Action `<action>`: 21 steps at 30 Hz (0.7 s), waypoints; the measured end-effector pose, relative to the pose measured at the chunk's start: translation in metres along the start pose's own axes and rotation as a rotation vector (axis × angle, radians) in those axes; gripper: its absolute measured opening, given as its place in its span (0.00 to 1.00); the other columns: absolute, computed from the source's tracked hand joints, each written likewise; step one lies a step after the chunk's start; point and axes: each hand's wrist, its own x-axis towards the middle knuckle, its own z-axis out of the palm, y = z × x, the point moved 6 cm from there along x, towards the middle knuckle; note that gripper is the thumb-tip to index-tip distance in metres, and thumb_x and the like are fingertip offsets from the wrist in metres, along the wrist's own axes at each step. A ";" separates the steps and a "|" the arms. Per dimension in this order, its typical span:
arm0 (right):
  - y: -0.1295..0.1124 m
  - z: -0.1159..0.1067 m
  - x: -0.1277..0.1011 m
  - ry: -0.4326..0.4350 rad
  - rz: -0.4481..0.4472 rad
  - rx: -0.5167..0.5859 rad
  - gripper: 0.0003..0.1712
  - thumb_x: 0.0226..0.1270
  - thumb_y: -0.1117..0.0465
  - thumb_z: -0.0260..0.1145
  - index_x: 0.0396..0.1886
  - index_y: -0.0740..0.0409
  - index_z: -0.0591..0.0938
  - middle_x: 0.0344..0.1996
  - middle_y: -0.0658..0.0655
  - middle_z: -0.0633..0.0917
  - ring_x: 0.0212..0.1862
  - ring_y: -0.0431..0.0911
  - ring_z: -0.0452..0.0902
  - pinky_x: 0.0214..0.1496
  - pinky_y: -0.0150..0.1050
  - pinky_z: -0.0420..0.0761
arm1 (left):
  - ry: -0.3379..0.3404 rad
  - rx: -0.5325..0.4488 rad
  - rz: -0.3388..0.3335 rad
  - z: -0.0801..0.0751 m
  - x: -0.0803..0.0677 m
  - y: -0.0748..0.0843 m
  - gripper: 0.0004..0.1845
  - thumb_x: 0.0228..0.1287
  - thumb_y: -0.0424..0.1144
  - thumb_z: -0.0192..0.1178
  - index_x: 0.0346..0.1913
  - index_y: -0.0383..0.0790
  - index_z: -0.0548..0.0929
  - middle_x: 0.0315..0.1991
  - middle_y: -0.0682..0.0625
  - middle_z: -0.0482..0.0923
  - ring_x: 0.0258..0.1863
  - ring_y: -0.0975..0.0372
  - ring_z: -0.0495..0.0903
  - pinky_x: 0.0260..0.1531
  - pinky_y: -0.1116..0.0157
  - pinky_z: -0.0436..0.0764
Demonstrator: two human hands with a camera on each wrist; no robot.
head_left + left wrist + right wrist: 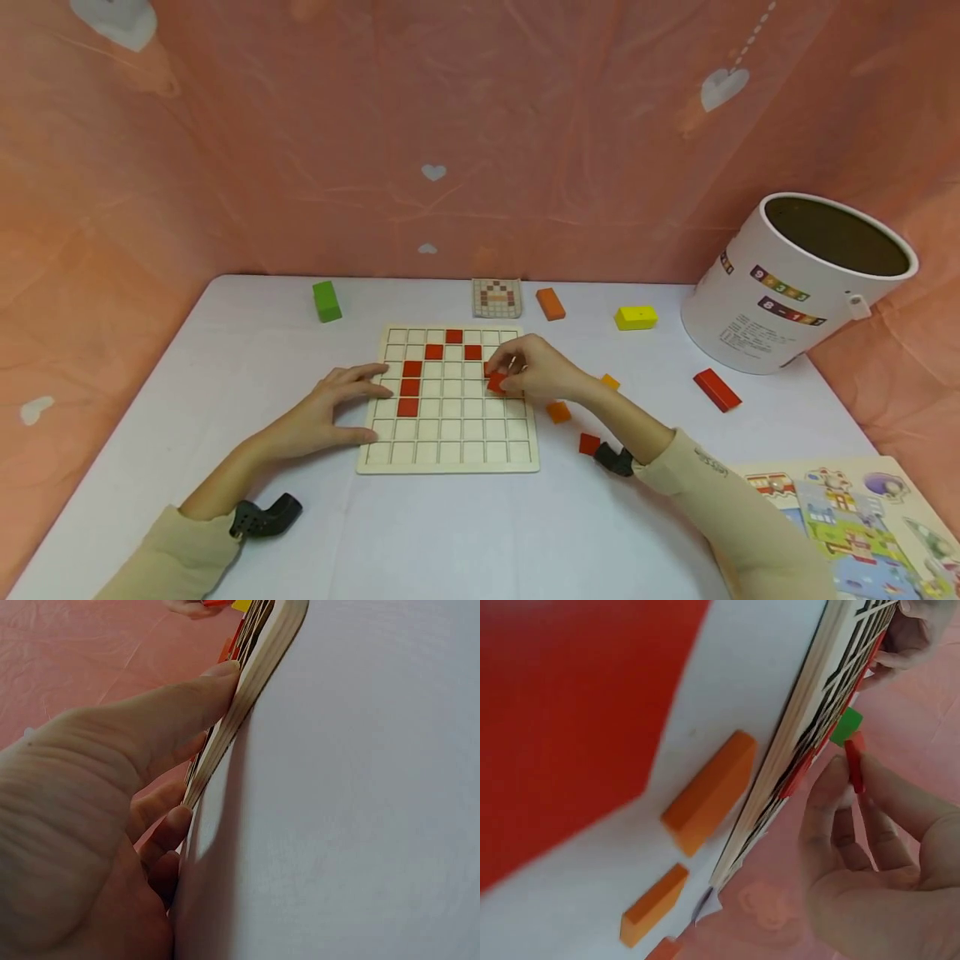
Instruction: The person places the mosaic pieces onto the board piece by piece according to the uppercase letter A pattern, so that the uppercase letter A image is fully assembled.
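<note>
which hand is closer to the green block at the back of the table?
Left. The left hand rests on the grid board's left edge, below the green block. The right hand pinches a red tile farther right.

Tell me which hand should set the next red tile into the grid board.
Right. The right hand already pinches a red tile in its fingers, just above the board's right side. The left hand lies flat against the board's left edge, apparently steadying it, and holds no tile.
</note>
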 end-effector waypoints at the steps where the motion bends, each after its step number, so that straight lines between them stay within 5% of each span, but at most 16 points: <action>1: 0.000 0.001 0.002 0.000 -0.003 -0.004 0.11 0.58 0.79 0.66 0.40 0.69 0.85 0.35 0.57 0.84 0.33 0.44 0.75 0.38 0.35 0.78 | -0.001 -0.001 -0.001 0.000 0.000 0.000 0.28 0.55 0.49 0.75 0.59 0.50 0.81 0.75 0.47 0.59 0.72 0.46 0.54 0.62 0.33 0.56; 14: 0.001 0.005 0.005 0.015 0.073 -0.111 0.15 0.59 0.80 0.63 0.43 0.66 0.86 0.35 0.55 0.84 0.33 0.44 0.74 0.37 0.33 0.76 | 0.000 0.000 -0.002 0.000 0.000 -0.002 0.28 0.55 0.49 0.74 0.59 0.51 0.81 0.75 0.48 0.59 0.72 0.47 0.54 0.62 0.33 0.56; 21: -0.002 0.002 -0.002 0.076 0.054 -0.159 0.15 0.60 0.79 0.63 0.44 0.66 0.85 0.40 0.56 0.86 0.39 0.47 0.77 0.44 0.38 0.79 | -0.002 0.002 -0.013 0.001 0.000 -0.002 0.28 0.55 0.50 0.74 0.60 0.51 0.81 0.75 0.48 0.59 0.72 0.47 0.54 0.62 0.33 0.56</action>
